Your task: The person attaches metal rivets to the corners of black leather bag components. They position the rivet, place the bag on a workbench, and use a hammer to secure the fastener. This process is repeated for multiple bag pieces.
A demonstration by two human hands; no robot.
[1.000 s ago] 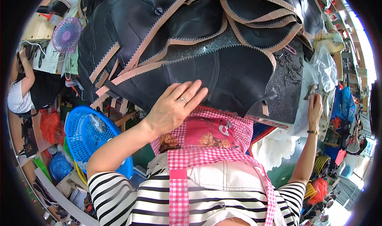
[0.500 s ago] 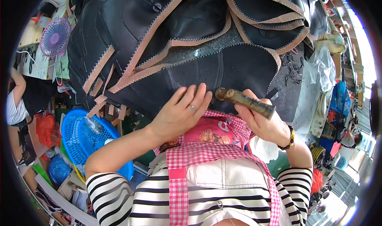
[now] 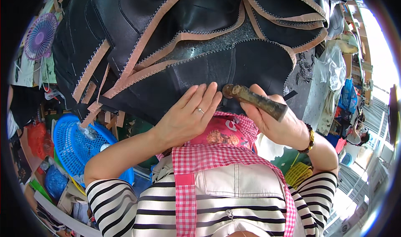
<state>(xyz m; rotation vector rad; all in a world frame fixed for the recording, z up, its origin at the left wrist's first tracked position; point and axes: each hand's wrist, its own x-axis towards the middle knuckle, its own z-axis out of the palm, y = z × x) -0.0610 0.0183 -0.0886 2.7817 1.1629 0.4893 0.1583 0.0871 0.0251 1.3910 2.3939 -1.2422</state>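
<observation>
1 hammer (image 3: 252, 98) in R hand (image 3: 285, 126), 1 blk panel (image 3: 250, 66) beneath.

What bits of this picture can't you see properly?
In the head view:
Left hand: palm, hidden because its back faces up.
Right hand: some fingers, hidden behind the hammer-like tool and the hand.
Black sheet: spot covered by the tool's head.
Blue basket: part hidden behind the left forearm.
Small dark pieces: too small to identify.
Striped sleeve: cut off by the dark edge.
</observation>
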